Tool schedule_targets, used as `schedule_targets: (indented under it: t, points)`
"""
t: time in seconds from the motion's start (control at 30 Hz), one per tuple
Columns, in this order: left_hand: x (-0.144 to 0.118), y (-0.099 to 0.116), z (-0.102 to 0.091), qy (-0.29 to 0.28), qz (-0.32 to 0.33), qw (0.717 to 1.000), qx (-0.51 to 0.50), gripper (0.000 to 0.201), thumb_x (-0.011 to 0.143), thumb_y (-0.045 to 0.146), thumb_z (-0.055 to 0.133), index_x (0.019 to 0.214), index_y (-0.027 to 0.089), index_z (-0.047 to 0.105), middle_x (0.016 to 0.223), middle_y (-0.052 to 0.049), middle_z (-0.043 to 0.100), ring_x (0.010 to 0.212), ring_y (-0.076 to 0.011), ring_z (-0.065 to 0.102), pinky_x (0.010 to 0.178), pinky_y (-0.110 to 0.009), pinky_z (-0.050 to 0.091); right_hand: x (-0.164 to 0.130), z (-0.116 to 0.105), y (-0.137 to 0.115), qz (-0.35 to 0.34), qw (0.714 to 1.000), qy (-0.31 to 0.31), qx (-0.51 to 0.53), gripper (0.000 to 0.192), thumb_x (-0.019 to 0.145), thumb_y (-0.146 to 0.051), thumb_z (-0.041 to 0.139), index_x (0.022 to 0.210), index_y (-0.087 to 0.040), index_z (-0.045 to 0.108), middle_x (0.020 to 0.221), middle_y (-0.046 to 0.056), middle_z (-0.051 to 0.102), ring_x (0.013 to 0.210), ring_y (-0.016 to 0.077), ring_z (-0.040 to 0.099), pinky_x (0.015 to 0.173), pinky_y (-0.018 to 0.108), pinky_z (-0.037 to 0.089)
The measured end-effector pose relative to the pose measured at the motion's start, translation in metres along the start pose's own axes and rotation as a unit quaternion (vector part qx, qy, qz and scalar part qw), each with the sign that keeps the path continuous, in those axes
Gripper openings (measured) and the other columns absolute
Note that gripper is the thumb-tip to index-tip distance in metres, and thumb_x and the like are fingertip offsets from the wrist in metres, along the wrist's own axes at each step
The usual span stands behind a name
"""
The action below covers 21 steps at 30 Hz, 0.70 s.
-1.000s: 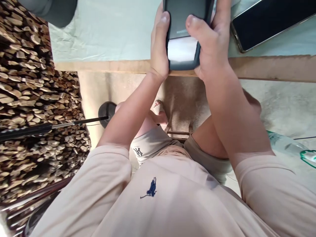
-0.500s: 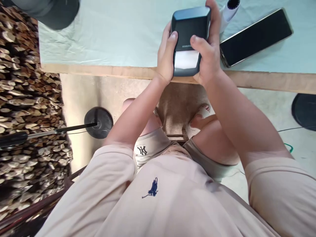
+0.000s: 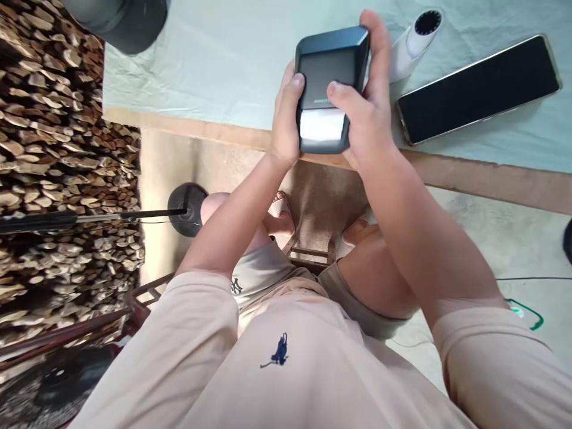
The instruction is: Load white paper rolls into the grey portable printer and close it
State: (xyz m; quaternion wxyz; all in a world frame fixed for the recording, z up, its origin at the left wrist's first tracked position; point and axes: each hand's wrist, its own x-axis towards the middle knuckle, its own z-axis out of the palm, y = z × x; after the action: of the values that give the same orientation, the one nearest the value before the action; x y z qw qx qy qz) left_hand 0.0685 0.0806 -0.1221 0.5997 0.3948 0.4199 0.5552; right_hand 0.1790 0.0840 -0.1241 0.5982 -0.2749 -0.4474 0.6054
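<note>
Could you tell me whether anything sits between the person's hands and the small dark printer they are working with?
Nothing visible does. The left hand and the right hand both grip the printer directly, thumbs on its top face beside the white paper. The phone and the white roll lie apart on the table.

A wide stretch of cloth-covered worktop [image 3: 214,53] is left bare to the left of the hands. At the far left corner it is bounded by a dark cap [image 3: 120,21]. To the right, passage is narrowed by a white cylinder [image 3: 413,42] and a phone [image 3: 478,86] lying just beside it.
</note>
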Motion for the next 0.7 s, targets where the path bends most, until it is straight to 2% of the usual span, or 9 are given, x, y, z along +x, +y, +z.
schedule_targets:
  t: [0.07, 0.1, 0.23, 0.33, 0.43, 0.53, 0.6, 0.7]
  points:
    - [0.004, 0.002, 0.001, -0.058, 0.049, 0.997, 0.015, 0.022, 0.073, 0.045, 0.044, 0.089, 0.035, 0.055, 0.080, 0.007, 0.060, 0.118, -0.0160, 0.028, 0.090, -0.030, 0.037, 0.000, 0.000, 0.001, -0.005, 1.000, 0.002, -0.003, 0.055, 0.061, -0.030, 0.053, 0.109, -0.040, 0.026, 0.114, -0.012, 0.040, 0.103, 0.0063, 0.047, 0.099, 0.026, 0.042]
    - [0.006, 0.002, 0.001, -0.065, 0.048, 0.997, 0.014, 0.022, 0.072, 0.046, 0.045, 0.088, 0.035, 0.055, 0.080, 0.007, 0.060, 0.119, -0.0171, 0.027, 0.092, -0.031, 0.036, 0.000, 0.000, 0.001, -0.004, 1.000, 0.003, -0.006, 0.054, 0.062, -0.031, 0.052, 0.109, -0.041, 0.025, 0.114, -0.013, 0.040, 0.103, 0.0059, 0.046, 0.099, 0.024, 0.043]
    - [0.011, 0.003, 0.000, -0.073, 0.040, 0.996, -0.013, 0.034, 0.069, 0.050, 0.050, 0.096, 0.030, 0.055, 0.087, 0.005, 0.061, 0.124, -0.0208, 0.026, 0.098, -0.036, 0.033, -0.001, 0.000, 0.004, -0.001, 0.999, 0.017, -0.029, 0.055, 0.065, -0.033, 0.050, 0.112, -0.040, 0.023, 0.116, -0.010, 0.040, 0.104, 0.0057, 0.045, 0.098, 0.022, 0.043]
    - [0.006, 0.010, 0.000, -0.078, 0.033, 0.996, -0.020, 0.031, 0.076, 0.037, 0.043, 0.105, 0.029, 0.052, 0.093, 0.005, 0.060, 0.124, -0.0187, 0.029, 0.101, -0.034, 0.033, -0.003, 0.005, 0.001, -0.010, 0.997, 0.039, -0.059, 0.057, 0.066, -0.030, 0.047, 0.116, -0.036, 0.021, 0.121, -0.008, 0.035, 0.110, 0.0078, 0.043, 0.102, 0.028, 0.041]
    - [0.002, 0.026, 0.004, -0.073, 0.011, 0.997, -0.026, 0.031, 0.081, 0.033, 0.031, 0.095, 0.021, 0.056, 0.094, -0.001, 0.060, 0.123, -0.0185, 0.033, 0.104, -0.034, 0.032, -0.002, 0.013, -0.010, -0.028, 0.993, 0.047, -0.102, 0.055, 0.067, -0.027, 0.048, 0.117, -0.034, 0.024, 0.125, -0.009, 0.031, 0.118, 0.0076, 0.037, 0.110, 0.029, 0.033]
    - [0.008, 0.042, 0.008, -0.056, -0.009, 0.996, -0.075, 0.033, 0.083, 0.033, 0.027, 0.089, 0.019, 0.056, 0.098, -0.002, 0.057, 0.122, -0.0198, 0.037, 0.105, -0.036, 0.032, 0.004, 0.021, -0.026, -0.090, 0.962, 0.068, -0.249, 0.048, 0.070, -0.025, 0.047, 0.115, -0.027, 0.030, 0.129, -0.009, 0.028, 0.128, 0.0074, 0.025, 0.117, 0.025, 0.020]
    - [0.017, 0.046, 0.008, -0.069, -0.049, 0.988, -0.128, 0.041, 0.085, 0.041, 0.023, 0.093, 0.018, 0.056, 0.101, -0.002, 0.055, 0.122, -0.0197, 0.038, 0.105, -0.038, 0.032, 0.011, 0.024, -0.033, -0.092, 0.932, 0.097, -0.336, 0.042, 0.073, -0.025, 0.044, 0.113, -0.024, 0.032, 0.130, -0.009, 0.028, 0.130, 0.0076, 0.020, 0.118, 0.022, 0.016]
    - [0.027, 0.042, 0.004, -0.091, -0.085, 0.981, -0.150, 0.043, 0.088, 0.035, 0.017, 0.087, 0.017, 0.056, 0.103, -0.001, 0.057, 0.121, -0.0157, 0.039, 0.106, -0.035, 0.032, 0.018, 0.024, -0.036, -0.074, 0.917, 0.101, -0.379, 0.045, 0.077, -0.026, 0.041, 0.119, -0.017, 0.029, 0.132, -0.004, 0.027, 0.131, 0.0062, 0.021, 0.117, 0.016, 0.017]
